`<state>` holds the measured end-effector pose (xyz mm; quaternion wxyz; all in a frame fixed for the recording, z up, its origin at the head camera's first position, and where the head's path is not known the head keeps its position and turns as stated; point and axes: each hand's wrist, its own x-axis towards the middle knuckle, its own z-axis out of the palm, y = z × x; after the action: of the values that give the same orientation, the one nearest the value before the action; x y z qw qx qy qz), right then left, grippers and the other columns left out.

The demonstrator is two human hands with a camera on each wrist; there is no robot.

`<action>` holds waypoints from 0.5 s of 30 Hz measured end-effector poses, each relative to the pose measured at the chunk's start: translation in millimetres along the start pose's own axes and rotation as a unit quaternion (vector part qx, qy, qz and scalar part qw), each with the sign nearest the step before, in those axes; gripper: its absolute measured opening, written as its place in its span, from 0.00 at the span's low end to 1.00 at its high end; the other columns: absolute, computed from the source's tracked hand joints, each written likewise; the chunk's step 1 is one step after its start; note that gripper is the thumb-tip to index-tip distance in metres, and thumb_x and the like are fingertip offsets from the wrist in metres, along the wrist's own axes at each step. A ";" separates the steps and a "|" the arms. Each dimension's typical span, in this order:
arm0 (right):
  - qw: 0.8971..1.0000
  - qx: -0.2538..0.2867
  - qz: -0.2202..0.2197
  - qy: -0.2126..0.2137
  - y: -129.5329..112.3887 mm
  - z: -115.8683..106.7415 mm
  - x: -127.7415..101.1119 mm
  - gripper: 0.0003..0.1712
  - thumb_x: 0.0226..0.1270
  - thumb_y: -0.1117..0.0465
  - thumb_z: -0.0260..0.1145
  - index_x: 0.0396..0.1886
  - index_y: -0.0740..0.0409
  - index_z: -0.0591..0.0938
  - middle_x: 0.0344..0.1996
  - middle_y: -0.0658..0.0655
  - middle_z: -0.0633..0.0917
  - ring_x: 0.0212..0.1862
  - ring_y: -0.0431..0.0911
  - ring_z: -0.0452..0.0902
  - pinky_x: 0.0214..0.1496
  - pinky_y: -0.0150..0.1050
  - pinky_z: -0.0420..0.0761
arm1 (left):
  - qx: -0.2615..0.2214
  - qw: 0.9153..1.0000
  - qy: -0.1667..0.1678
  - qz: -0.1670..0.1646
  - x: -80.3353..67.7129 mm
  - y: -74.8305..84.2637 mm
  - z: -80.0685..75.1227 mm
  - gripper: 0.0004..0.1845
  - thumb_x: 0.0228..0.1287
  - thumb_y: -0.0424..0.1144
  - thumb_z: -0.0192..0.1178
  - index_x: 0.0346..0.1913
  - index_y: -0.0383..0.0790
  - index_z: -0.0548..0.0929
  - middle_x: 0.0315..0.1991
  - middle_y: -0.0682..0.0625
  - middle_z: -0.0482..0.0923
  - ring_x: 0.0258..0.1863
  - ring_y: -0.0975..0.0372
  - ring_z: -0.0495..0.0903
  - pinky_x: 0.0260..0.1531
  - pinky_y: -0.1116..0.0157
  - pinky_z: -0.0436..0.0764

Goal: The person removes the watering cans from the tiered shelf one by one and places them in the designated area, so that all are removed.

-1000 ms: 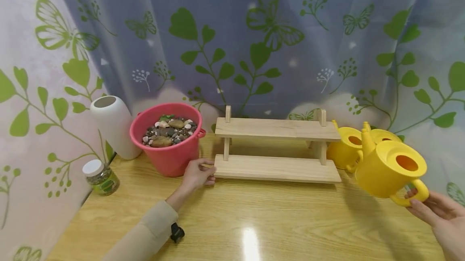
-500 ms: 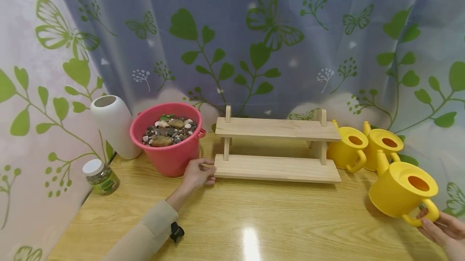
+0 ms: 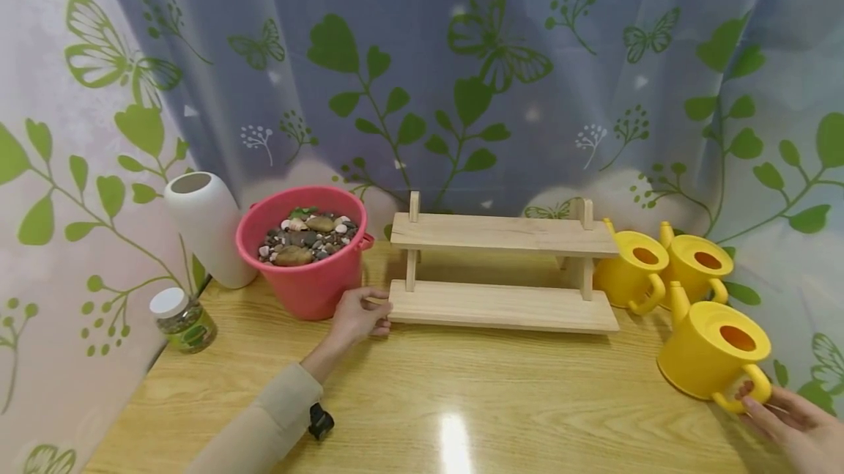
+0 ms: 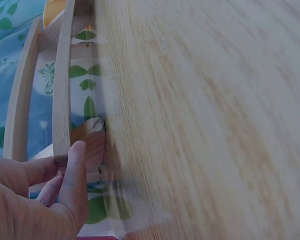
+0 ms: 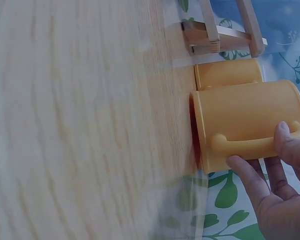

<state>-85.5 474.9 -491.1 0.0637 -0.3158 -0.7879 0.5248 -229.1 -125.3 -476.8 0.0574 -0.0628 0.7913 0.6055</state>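
A two-tier wooden shelf [image 3: 501,305] stands mid-table. My left hand [image 3: 358,319] pinches the left end of its lower board, thumb and fingers on either face in the left wrist view, where the board [image 4: 63,90] runs up from the fingertips. At the right my right hand [image 3: 794,419] grips the handle of a yellow watering can [image 3: 708,353], its spout pointing up and away. In the right wrist view this watering can [image 5: 250,115] is upright with its base right at the tabletop. Two similar yellow watering cans [image 3: 626,272] stand behind it, beside the shelf's right end.
Left of the shelf is a red bucket [image 3: 310,291] filled with pebbles. A white vase [image 3: 207,232] and a small white-lidded jar [image 3: 184,321] stand farther left. A patterned curtain [image 3: 422,93] hangs behind the wooden table [image 3: 527,401].
My right hand has brought the watering can down and toward me, then slightly left, away from the two cans behind. My left hand stays on the shelf.
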 end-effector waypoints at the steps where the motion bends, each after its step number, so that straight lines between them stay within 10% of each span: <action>1: 1.000 -0.020 0.006 -0.002 0.0 0.8 2.2 0.13 0.80 0.66 0.62 0.57 0.48 0.85 0.24 0.26 0.77 0.26 0.20 0.74 0.32 0.28 0.90 | -0.001 1.000 0.000 0.000 -0.1 0.2 0.0 0.13 0.72 0.28 0.66 0.55 0.28 0.86 0.39 0.35 0.88 0.26 0.60 0.89 0.34 0.57 0.95; 5: 0.996 -0.083 0.007 -0.013 3.0 2.4 10.4 0.29 0.81 0.64 0.62 0.74 0.74 0.68 0.27 0.30 0.77 0.26 0.20 0.72 0.32 0.31 0.90 | 0.000 1.000 -0.001 0.000 -1.1 1.1 -0.4 0.13 0.72 0.28 0.66 0.55 0.28 0.86 0.40 0.35 0.88 0.27 0.59 0.89 0.33 0.58 0.95; 15: 0.994 -0.102 0.018 -0.014 -4.1 1.3 12.1 0.40 0.79 0.49 0.66 0.78 0.68 0.65 0.35 0.37 0.82 0.27 0.22 0.73 0.30 0.30 0.88 | 0.004 1.000 0.002 -0.005 -1.6 -1.8 -2.7 0.14 0.72 0.31 0.67 0.57 0.29 0.86 0.41 0.35 0.88 0.28 0.59 0.89 0.33 0.59 0.95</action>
<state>-97.5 479.7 -490.9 0.0109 -0.3276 -0.8325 0.4467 -227.3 -128.4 -477.5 0.0590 -0.0683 0.7937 0.6015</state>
